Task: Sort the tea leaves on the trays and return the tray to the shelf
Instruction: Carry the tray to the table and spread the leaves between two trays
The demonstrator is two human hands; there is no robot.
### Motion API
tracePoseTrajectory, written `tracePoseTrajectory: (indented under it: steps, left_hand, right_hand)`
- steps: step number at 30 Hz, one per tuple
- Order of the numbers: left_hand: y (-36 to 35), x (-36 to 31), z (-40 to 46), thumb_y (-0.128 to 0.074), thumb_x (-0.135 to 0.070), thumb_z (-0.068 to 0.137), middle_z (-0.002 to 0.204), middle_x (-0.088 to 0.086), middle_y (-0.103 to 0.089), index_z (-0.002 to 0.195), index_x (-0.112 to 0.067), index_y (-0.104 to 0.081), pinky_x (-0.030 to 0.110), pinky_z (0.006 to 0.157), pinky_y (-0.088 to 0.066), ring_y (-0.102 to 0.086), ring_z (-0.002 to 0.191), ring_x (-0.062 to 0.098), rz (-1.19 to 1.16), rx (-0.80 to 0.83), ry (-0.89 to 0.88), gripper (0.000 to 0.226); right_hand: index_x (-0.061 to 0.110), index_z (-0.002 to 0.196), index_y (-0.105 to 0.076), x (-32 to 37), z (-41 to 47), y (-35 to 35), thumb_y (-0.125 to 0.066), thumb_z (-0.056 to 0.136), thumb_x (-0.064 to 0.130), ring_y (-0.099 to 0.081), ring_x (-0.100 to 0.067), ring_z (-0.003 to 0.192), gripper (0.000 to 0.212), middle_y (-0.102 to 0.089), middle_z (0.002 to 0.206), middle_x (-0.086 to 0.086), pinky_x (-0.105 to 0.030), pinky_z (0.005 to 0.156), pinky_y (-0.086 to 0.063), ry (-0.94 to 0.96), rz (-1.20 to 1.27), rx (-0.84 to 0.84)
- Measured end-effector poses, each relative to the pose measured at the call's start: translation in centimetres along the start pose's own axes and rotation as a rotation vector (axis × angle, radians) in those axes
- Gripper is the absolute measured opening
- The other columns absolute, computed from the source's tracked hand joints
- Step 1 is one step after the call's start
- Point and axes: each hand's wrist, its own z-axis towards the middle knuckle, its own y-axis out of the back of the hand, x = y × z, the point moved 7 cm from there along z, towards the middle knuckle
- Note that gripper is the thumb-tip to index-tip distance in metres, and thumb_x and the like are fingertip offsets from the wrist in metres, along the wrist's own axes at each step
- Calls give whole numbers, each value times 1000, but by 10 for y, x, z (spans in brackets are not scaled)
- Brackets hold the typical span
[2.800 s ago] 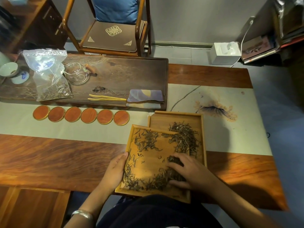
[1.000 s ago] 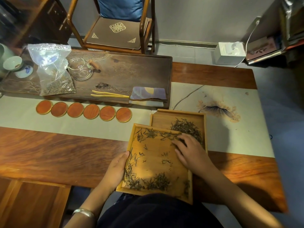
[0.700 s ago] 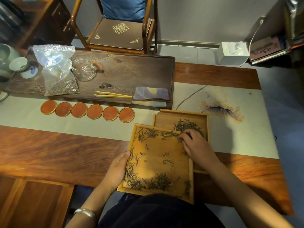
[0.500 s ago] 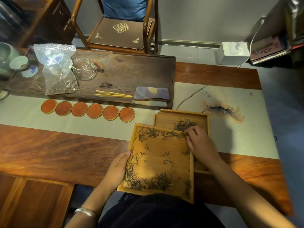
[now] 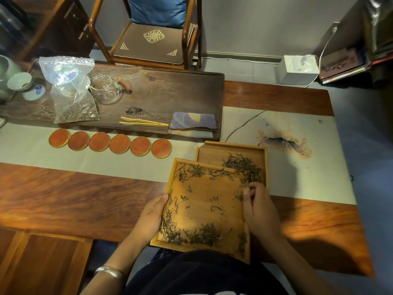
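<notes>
A light wooden tray lies at the table's near edge, its far corner resting over a second wooden tray behind it. Dark tea leaves are scattered along the near tray's edges, and a denser pile of leaves sits in the far tray. My left hand grips the near tray's left rim. My right hand rests on the near tray's right side, fingertips curled and touching leaves by the rim. I cannot tell whether leaves are pinched.
Several round red coasters line the cloth runner. Behind them a dark tea board carries a plastic bag of tea, a glass pitcher, bamboo tongs and a folded cloth. A chair stands beyond.
My right hand swept leaves from the near tray's lower right up into the far tray, then drew back to the near tray's right rim. The left hand stayed on the left rim.
</notes>
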Motion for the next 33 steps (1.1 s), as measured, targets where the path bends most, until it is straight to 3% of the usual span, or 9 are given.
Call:
tracePoseTrajectory:
  steps: [3,7,11,15,20,24,30,33]
  left_hand:
    - [0,0,1,-34,-24,103,93,-6,-76,99,-18,-71,6,67,-47,-71,84,6,-2,-3,-3,37]
    - [2,0,2,-35,-24,103,93,-5,-76,101,-15,-70,6,66,-47,-71,84,6,5,-5,-3,36]
    - [4,-2,1,-37,-27,102,96,-9,-76,98,-24,-72,4,68,-45,-70,87,4,24,-13,-12,35]
    - [4,-1,-1,-36,-28,102,95,-6,-76,98,-23,-72,5,67,-46,-71,86,6,16,-13,-5,36]
    - [5,4,-2,-36,-28,102,96,-2,-76,100,-20,-71,8,69,-48,-71,87,10,3,-13,7,36]
    - [8,7,-1,-36,-29,102,97,-2,-75,102,-20,-70,11,69,-47,-70,90,11,-8,-32,20,35]
    - [8,5,-2,-35,-27,103,97,-6,-76,105,-20,-69,6,67,-47,-70,88,6,-34,-49,12,35]
    - [6,2,0,-35,-29,103,97,-12,-75,102,-25,-69,4,69,-45,-69,89,2,-12,-49,3,35]
  right_hand:
    - [17,124,-44,-4,-1,-5,-36,97,40,-54,-10,84,36,-54,104,4,-24,62,-41,-41,67,-5]
    - [17,128,-41,-7,7,-8,-41,96,38,-58,-13,89,38,-57,103,4,-28,68,-43,-77,88,29]
    - [18,130,-37,-8,18,-10,-51,93,37,-58,-14,88,44,-56,103,4,-28,70,-45,-118,88,99]
    - [16,120,-47,-8,34,-6,-51,95,33,-56,-10,64,31,-58,82,3,-24,52,-39,-145,77,68]
    - [12,99,-60,-7,52,3,-53,95,24,-52,-9,59,15,-55,66,5,-25,49,-37,-92,4,25]
    - [17,96,-58,-6,54,8,-50,96,25,-53,-10,58,12,-56,65,5,-25,48,-37,-86,-4,24]
    - [21,84,-59,-5,30,-7,-39,99,38,-56,-9,65,31,-59,69,4,-26,53,-37,-145,117,145]
    - [20,89,-57,-7,17,-18,-35,100,41,-58,-11,75,33,-61,78,3,-27,59,-40,-253,222,170]
